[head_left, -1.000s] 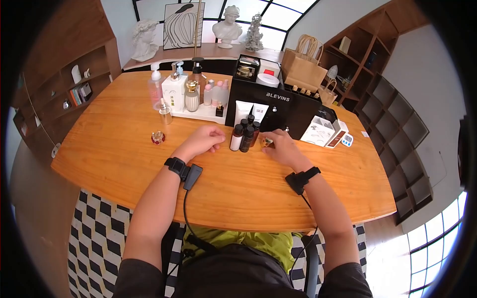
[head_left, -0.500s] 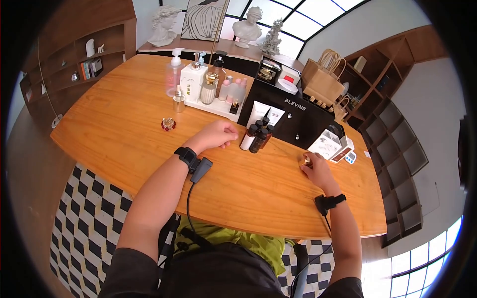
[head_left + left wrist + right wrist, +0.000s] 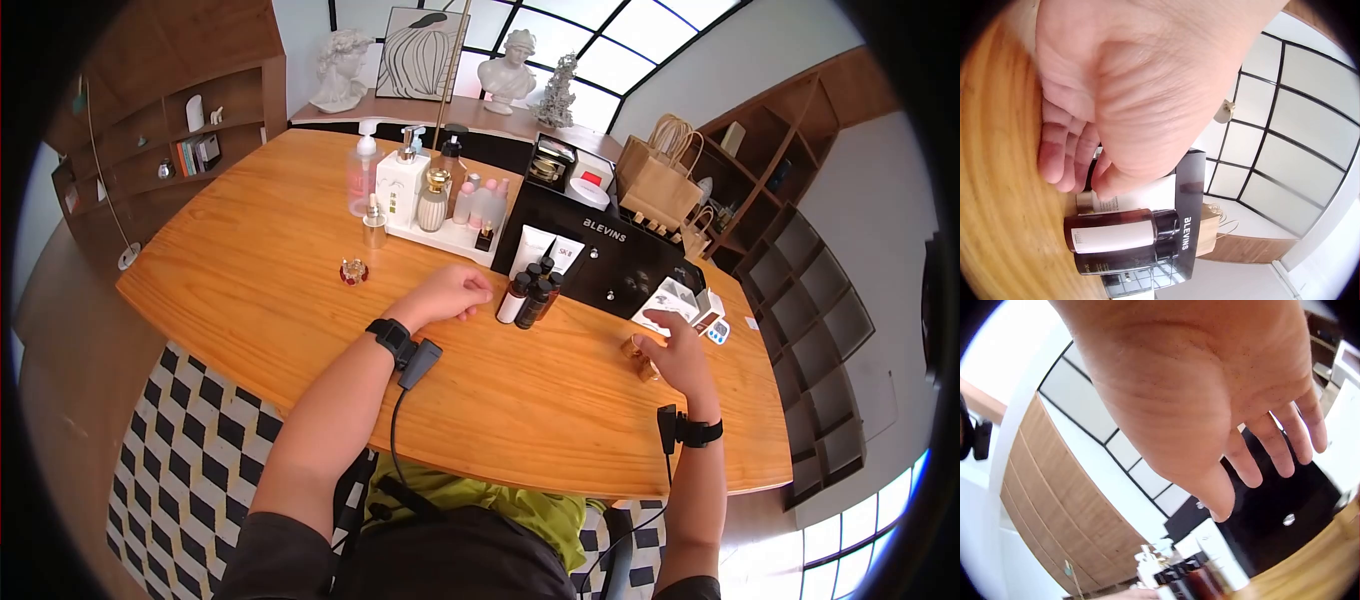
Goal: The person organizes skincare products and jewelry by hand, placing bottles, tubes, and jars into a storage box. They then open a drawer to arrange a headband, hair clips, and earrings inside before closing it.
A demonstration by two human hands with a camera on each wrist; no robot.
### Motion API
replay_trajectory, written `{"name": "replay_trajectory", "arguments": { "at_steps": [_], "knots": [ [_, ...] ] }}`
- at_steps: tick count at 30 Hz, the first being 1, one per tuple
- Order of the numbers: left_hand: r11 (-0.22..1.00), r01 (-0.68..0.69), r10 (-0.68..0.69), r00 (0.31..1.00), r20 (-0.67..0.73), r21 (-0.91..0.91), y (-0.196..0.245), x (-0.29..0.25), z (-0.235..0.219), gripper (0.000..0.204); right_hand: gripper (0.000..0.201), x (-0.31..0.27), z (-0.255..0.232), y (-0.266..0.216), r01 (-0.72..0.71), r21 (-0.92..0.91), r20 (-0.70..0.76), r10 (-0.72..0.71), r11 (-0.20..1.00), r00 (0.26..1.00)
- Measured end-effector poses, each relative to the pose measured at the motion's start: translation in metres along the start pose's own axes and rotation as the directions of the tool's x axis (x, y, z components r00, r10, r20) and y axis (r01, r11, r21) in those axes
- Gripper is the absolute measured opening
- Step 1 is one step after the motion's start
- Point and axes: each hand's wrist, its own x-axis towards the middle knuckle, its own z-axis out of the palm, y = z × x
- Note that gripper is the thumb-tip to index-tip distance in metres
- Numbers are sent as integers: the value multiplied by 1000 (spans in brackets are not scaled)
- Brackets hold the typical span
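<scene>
Beside a cluster of small dark bottles [image 3: 535,295], the left hand [image 3: 447,296] rests on the table with loosely bent fingers and holds nothing. In the left wrist view a bottle with a pale label [image 3: 1113,237] lies just past its fingers. The right hand [image 3: 682,358] is at the table's right, fingers extended and apart, over small gold-coloured items [image 3: 640,358]; whether it touches them I cannot tell. Its wrist view shows straight, spread fingers with nothing between them. A red and gold ornament [image 3: 353,271] sits at the left.
Behind the bottles are white tubes [image 3: 548,252] and a black BLEVINS organizer [image 3: 572,250]. A white tray [image 3: 440,238] with pump bottles and perfume stands left of it. White boxes [image 3: 668,300], a small timer [image 3: 718,331] and paper bags [image 3: 658,178] are at the right.
The right hand has carried a gold item from beside the dark bottles to the table's right, and its fingers have opened. The left hand has stayed near the bottles; the head view has shifted.
</scene>
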Motion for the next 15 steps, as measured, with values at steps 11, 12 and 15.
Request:
{"name": "replay_trajectory", "arguments": {
  "at_steps": [11, 12, 15],
  "knots": [
    [1000, 24, -24, 999, -24, 15, -1, 2, 0, 23, 20, 20, 88, -39, -561, 796, 584, -45, 227, 810],
    [1000, 3, -3, 1000, 4, 16, -3, 3, -1, 23, 20, 20, 92, -35, -575, 788, 591, -7, 223, 807],
    [1000, -1, 0, 998, 58, 6, -8, 5, 0, 24, 20, 14, 95, -25, -584, 796, 589, 16, 159, 808]
  ]
}}
